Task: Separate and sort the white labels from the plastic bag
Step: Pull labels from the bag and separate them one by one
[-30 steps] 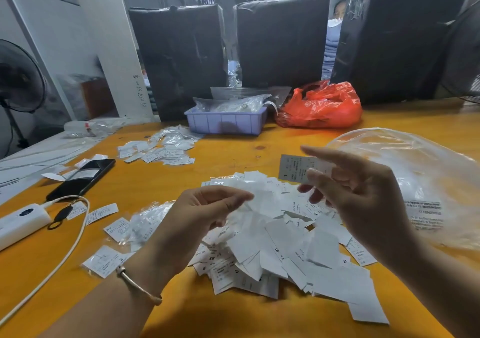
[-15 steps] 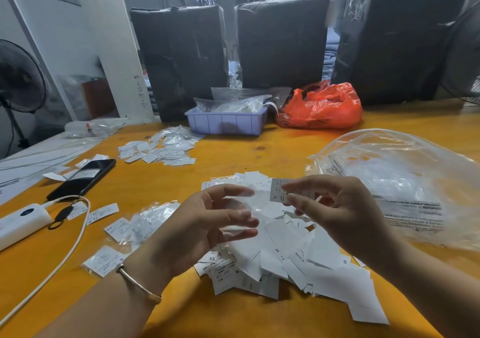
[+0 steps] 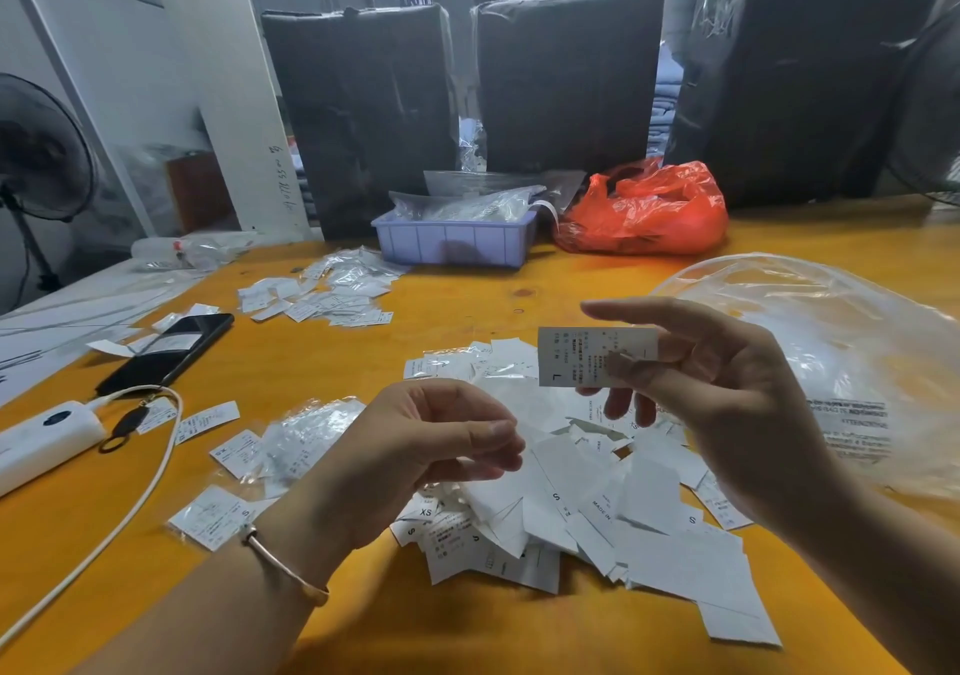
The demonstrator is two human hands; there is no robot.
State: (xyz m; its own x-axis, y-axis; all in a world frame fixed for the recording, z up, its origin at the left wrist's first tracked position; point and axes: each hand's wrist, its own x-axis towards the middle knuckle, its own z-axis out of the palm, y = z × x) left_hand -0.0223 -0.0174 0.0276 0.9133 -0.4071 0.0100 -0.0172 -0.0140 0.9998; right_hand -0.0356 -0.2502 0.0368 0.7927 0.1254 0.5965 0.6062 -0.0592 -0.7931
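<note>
At the far left of the orange surface (image 3: 332, 357) lie a white power bank (image 3: 47, 443) with its cable (image 3: 130, 492) and a black phone (image 3: 171, 344); they are kept at the edge, probably so that they do not mix with the work. Near them a few labels in small clear sleeves (image 3: 291, 440) lie apart from the rest, and farther back there is another small group of sleeved labels (image 3: 322, 298), which looks like a place for sorted pieces, though I cannot read their sizes. Behind this group stand a purple tray (image 3: 452, 243) with plastic packets and a red bag (image 3: 644, 212). The left hand (image 3: 415, 461) hovers just above the near side of the big heap; its fingers are loosely curled and I see nothing between them, so it seems to wait, ready to take the next piece. The heap of white labels (image 3: 587, 492) is in the middle of the surface, loose and overlapping, with letters such as S and XS visible. Above it, the right hand (image 3: 722, 404) holds one single label (image 3: 595, 357) pinched between thumb and fingers, with the printed side turned to the camera; the letter L shows on it. I think it is held up so the size can be read before choosing its pile. At the right lies the clear plastic bag (image 3: 831, 352), open and crumpled, just beside the heap, and it seems mostly empty.
</note>
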